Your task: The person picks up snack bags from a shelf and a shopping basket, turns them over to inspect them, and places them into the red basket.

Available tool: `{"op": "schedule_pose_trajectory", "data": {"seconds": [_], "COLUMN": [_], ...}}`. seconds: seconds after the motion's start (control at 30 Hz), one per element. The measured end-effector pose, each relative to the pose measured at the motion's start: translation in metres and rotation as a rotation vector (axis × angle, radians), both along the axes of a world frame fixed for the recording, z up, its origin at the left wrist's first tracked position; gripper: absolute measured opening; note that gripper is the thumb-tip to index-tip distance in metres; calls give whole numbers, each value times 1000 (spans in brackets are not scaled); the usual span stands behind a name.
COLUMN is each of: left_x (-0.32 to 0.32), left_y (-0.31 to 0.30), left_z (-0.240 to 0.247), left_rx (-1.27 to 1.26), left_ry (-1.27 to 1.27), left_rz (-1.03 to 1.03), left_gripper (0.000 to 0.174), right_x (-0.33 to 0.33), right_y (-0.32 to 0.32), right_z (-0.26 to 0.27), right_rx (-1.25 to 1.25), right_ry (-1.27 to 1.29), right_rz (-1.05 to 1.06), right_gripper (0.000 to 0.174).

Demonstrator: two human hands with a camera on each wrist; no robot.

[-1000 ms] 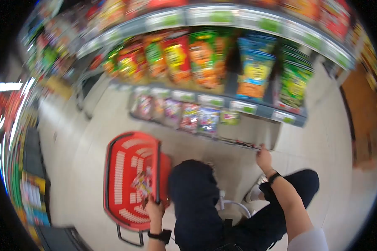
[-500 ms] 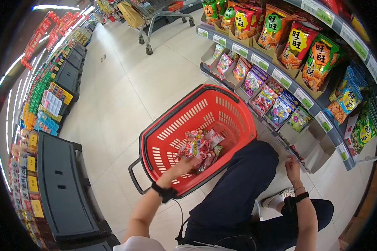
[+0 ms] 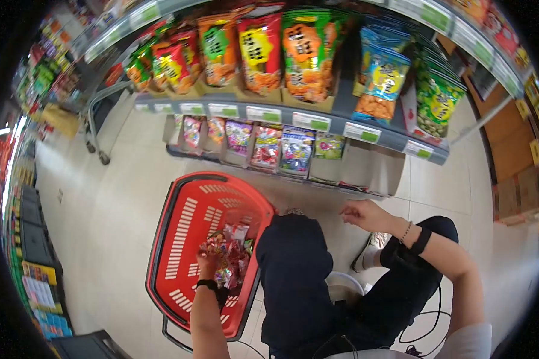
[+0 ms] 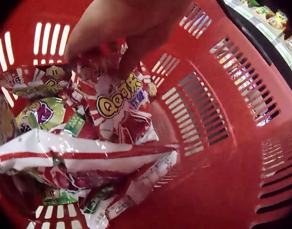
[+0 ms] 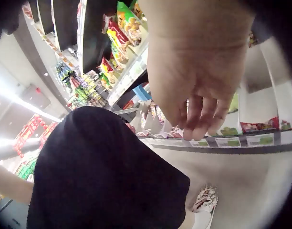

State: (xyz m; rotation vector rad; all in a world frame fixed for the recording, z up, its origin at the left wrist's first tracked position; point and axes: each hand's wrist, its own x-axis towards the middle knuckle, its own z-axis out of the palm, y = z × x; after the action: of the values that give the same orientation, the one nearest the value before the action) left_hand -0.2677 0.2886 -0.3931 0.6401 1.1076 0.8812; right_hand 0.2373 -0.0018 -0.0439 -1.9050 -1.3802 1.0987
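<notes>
My left hand (image 3: pixel 208 261) reaches down into the red shopping basket (image 3: pixel 179 239). In the left wrist view its thumb and fingers pinch the top of a red and white candy bag (image 4: pixel 108 102) with yellow lettering. Other small candy bags (image 4: pixel 88 152), red, white and green, lie heaped around it on the basket floor. My right hand (image 3: pixel 365 215) hovers in front of the low shelf with loosely bent fingers (image 5: pixel 196 117) and nothing in them. Nearest to it is the cardboard display tray (image 3: pixel 371 167) at the right end of the bottom row.
Small candy packs (image 3: pixel 297 149) line the bottom shelf, with large snack bags (image 3: pixel 308 54) on the shelf above. A bent knee (image 3: pixel 293 257) stands between basket and right hand. A shopping cart (image 3: pixel 96 131) is at the far left, and cardboard boxes (image 3: pixel 517 197) stand at the right.
My left hand has gone deeper among the candy bags in the basket. The right hand has drawn back from the tray's front edge. The head view has swung rightward toward the shelf.
</notes>
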Motion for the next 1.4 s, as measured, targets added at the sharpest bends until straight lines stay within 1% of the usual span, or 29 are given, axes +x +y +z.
{"op": "schedule_pose_trajectory", "data": {"seconds": [0.03, 0.07, 0.1, 0.17, 0.2, 0.27, 0.3, 0.33, 0.4, 0.47, 0.53, 0.6, 0.67, 0.7, 0.77, 0.8, 0.83, 0.87, 0.9, 0.97, 1.03, 1.07, 1.13, 1.17, 1.2, 1.27, 1.3, 1.33, 1.4], "left_x": [15, 26, 32, 40, 45, 55, 65, 79, 111, 129, 158, 181, 213, 235, 269, 287, 309, 323, 341, 362, 375, 378, 382, 380, 379, 381, 379, 379, 381], "left_y": [-5, -14, -19, -33, -38, -46, -51, -58, -69, -65, -70, -75, -93, -104, -119, -121, -135, -146, -149, -151, -152, -155, -164, -168, -172, -176, -181, -184, -186], "left_z": [36, 77, 102, 140, 149, 169, 188, 218, 295, 346, 398, 445, 489, 505, 512, 505, 509, 513, 506, 496, 493, 487, 471, 466, 456, 436, 448, 448, 445], "left_rx": [67, 141, 147, 168, 170, 695, 761, 761, 1028, 1142, 973, 1031, 1053, 1094, 1077, 1142, 1118, 1020, 998, 975, 430, 428, 177, 210, 200, -68, -71, -86, 38], "left_ry": [500, 999, 1000, 564, 575, 1156, 1039, 1049, 1136, 1034, 612, 499, 466, 415, 382, 402, 318, 357, 281, 194, -121, -125, -274, -237, -241, -383, -397, -400, -342], "left_rz": [-79, -145, -150, -394, -382, -409, -399, -379, -335, -240, -118, -147, -249, -298, -429, -499, -528, -590, -595, -610, -641, -653, -715, -776, -784, -797, -884, -877, -772], "left_gripper": [20, 14, 14, 13, 13, 19, 18, 18, 14, 11, 12, 12, 7, 8, 15, 17, 21, 23, 23, 24, 30, 30, 44, 51, 51, 49, 44, 44, 39], "right_x": [-3, -6, -10, -12, -13, -16, -15, -13, -6, -5, -6, -11, -18, -19, -18, -16, -13, -11, -13, 0, 9, 11, 19, 21, 21, 21, 22, 22, 20], "right_y": [4, 9, 12, 10, 10, 11, 8, 5, 4, 8, 13, 19, 23, 24, 23, 17, 8, -1, -4, -8, -15, -22, -32, -37, -41, -48, -50, -51, -52], "right_z": [12, 22, 31, 38, 38, 38, 39, 40, 46, 53, 64, 72, 82, 86, 93, 96, 101, 108, 122, 117, 115, 113, 109, 110, 109, 106, 106, 109, 114], "right_rx": [10, 14, 36, 62, 83, 120, 135, 148, 192, 236, 290, 312, 610, 617, 613, 617, 458, 297, 252, 253, 243, 248, 229, 211, 207, 224, 215, 199, 336], "right_ry": [-84, -86, -87, -79, -20, 50, 38, 21, 37, 68, 37, 112, 69, 66, 566, 555, 697, 836, 1067, 1030, 992, 990, 1059, 1046, 1043, 1175, 1219, 1218, 1190], "right_rz": [81, 69, 100, 142, 126, 128, 88, 49, 46, 48, -36, -51, -94, -97, -55, -70, -139, -210, -187, -241, -337, -349, -416, -449, -462, -606, -695, -702, -820], "right_gripper": [23, 23, 22, 21, 21, 21, 21, 21, 21, 21, 23, 26, 36, 36, 49, 49, 54, 59, 57, 54, 43, 43, 38, 33, 33, 30, 27, 27, 26]}}
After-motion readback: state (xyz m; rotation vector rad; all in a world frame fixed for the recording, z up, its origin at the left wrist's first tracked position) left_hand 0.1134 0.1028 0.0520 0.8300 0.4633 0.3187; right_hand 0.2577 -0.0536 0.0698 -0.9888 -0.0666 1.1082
